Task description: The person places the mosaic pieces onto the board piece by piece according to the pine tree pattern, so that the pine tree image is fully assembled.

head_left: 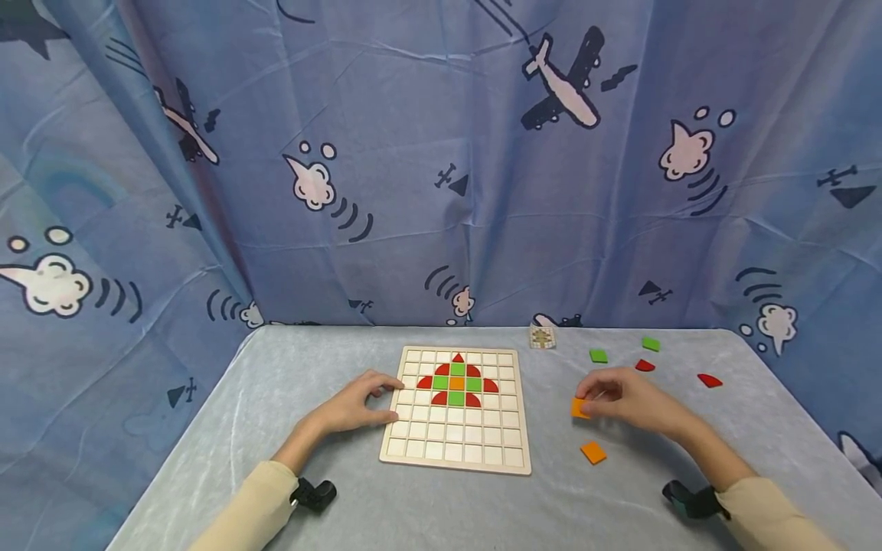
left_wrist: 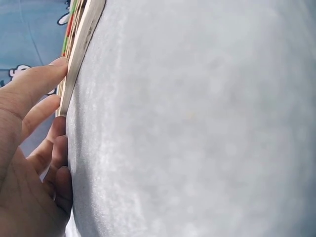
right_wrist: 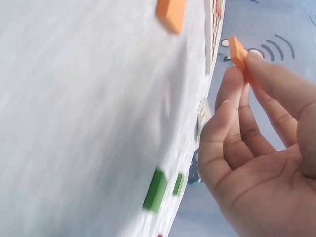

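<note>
Grabbing an orange tile beside the board

Our right hand (head_left: 630, 402) pinches an orange tile (head_left: 579, 409) just right of the wooden board (head_left: 458, 451); our left hand (head_left: 358, 405), fingers seemingly relaxed, rests against the board's left edge.

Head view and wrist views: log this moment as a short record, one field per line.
left hand: the left hand rests against the left edge of the wooden grid board
right hand: the right hand pinches an orange tile above the table
board pattern: red, green and orange pieces in the upper middle
loose pieces: second orange tile, two green squares, two red pieces
other: small patterned card at the far edge
</note>
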`<state>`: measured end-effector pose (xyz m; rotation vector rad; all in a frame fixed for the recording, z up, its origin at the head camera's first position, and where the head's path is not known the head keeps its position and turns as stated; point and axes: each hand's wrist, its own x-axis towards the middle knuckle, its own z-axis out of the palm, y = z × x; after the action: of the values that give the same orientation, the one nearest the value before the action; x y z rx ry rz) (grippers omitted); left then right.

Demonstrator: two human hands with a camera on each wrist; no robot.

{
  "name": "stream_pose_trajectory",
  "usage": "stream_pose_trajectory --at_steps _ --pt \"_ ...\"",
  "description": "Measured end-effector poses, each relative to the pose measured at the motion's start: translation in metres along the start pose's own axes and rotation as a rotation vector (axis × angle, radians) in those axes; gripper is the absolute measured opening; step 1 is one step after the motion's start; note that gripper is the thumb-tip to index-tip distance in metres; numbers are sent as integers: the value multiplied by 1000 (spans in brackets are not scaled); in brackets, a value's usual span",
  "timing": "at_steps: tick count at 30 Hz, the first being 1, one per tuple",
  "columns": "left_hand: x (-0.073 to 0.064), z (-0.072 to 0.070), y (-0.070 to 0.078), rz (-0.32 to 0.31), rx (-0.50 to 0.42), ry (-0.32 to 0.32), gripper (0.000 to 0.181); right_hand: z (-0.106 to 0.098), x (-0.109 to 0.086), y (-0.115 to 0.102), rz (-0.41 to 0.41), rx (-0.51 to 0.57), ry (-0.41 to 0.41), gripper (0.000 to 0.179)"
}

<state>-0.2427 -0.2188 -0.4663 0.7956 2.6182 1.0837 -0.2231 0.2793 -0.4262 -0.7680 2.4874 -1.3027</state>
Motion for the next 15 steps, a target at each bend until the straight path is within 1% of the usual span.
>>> stream_pose_trajectory --at_steps 9,15 --pt "0 1 0 9 -9 2 49 17 19 -11 -25 -10 45 15" --pt "0 1 0 17 -13 3 49 27 30 -13 -41 15 41 15"
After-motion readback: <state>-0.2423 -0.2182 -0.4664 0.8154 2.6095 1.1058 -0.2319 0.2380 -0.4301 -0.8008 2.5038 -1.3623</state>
